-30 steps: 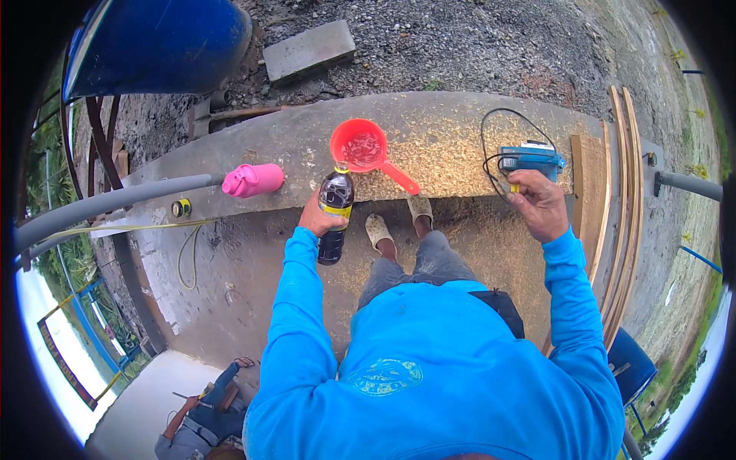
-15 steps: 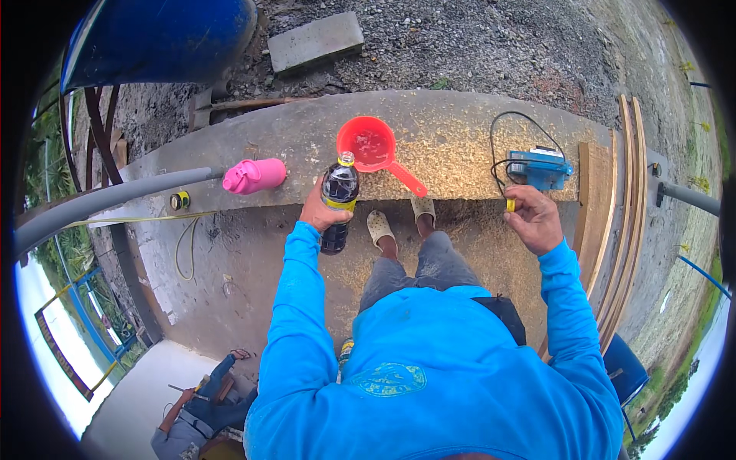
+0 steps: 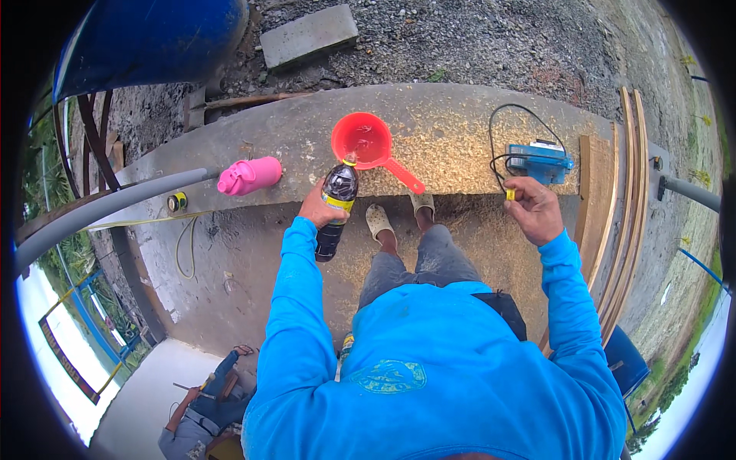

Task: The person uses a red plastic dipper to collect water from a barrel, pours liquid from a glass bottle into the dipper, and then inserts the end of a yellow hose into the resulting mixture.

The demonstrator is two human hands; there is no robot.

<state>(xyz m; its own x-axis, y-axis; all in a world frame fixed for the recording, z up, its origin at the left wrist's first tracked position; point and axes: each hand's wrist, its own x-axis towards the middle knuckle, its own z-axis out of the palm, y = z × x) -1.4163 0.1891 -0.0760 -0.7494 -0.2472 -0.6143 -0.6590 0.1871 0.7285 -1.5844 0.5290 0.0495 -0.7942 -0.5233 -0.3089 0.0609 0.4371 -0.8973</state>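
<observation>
My left hand (image 3: pixel 320 207) is wrapped round a clear plastic bottle (image 3: pixel 339 186) of dark liquid with a yellow label. The bottle leans, its uncapped mouth at the near rim of a red dipper (image 3: pixel 353 123). Inside the dipper there is some liquid; its handle points toward me and to the right. Whether anything flows from the bottle is too small to tell. Off to the right, my right hand (image 3: pixel 535 211) pinches a small yellow bottle cap (image 3: pixel 510 195) between thumb and fingers, near a blue power tool (image 3: pixel 540 162) with a black cord.
Wood shavings (image 3: pixel 452 157) cover much of the concrete ledge (image 3: pixel 307 115). A pink bottle (image 3: pixel 249 175) and a tape measure (image 3: pixel 177 202) lie to the left, near a grey pipe (image 3: pixel 115 201). Wooden boards (image 3: pixel 594 192) lean at right. Another person (image 3: pixel 211 406) sits at lower left.
The bottle in my left hand has tipped further, its mouth moving toward the red dipper. My right hand keeps its pinch on the cap. The whole view has shifted slightly.
</observation>
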